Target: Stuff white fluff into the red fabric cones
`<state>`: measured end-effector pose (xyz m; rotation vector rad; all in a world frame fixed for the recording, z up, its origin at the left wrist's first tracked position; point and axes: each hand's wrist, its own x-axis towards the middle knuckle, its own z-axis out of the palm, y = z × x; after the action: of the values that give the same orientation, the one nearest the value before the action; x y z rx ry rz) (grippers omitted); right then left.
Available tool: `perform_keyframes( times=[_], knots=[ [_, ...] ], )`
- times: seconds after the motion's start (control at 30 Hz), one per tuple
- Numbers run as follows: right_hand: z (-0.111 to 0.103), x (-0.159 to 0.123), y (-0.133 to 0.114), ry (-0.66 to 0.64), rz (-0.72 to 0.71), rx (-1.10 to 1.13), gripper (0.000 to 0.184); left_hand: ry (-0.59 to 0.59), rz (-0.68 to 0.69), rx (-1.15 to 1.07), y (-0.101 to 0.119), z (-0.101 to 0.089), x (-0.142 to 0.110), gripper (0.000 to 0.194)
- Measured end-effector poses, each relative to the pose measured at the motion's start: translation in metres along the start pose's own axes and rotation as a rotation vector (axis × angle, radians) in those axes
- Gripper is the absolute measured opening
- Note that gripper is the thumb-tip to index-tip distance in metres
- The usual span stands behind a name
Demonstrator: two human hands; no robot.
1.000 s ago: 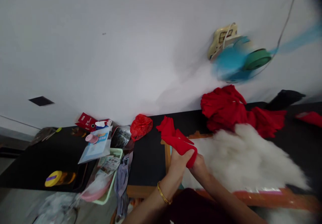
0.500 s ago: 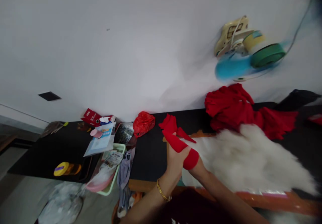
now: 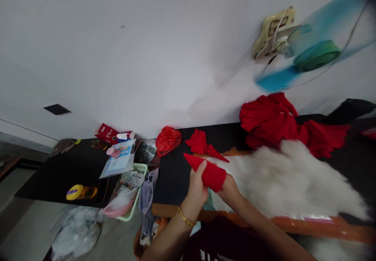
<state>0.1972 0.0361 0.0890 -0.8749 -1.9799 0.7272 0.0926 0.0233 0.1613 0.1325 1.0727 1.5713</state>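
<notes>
Clutching one red fabric cone [image 3: 207, 172], the left hand [image 3: 196, 188] and right hand [image 3: 229, 186] (both closed) meet.

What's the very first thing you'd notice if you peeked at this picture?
Probably all the red: the left hand and right hand grip a red cloth cone in the middle, and a red fabric pile lies against the wall behind. Next comes the big heap of white fluffy stuffing spread out to the right of the hands. Up on the wall, a blue fan spins into a blur.
</notes>
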Motion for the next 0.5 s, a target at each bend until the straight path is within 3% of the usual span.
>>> perform_keyframes(
  times=[0.17, 0.3, 0.4, 0.5],
  knots=[
    [-0.022, -0.004, -0.018, 0.078, -0.054, -0.028, 0.047, 0.048, -0.114, -0.183, 0.015, -0.010, 0.016, 0.031],
    [-0.024, -0.007, -0.020, 0.214, -0.165, -0.176, 0.029, -0.024, -0.118, -0.220, 0.014, -0.013, 0.016, 0.038],
    [-0.017, -0.004, -0.019, 0.106, -0.276, -0.319, 0.020, -0.052, -0.105, -0.122, 0.002, -0.009, 0.008, 0.038],
    [-0.008, -0.003, -0.013, 0.064, -0.284, -0.431, 0.027, -0.059, -0.003, 0.020, -0.010, -0.004, 0.001, 0.046]
  ],
)
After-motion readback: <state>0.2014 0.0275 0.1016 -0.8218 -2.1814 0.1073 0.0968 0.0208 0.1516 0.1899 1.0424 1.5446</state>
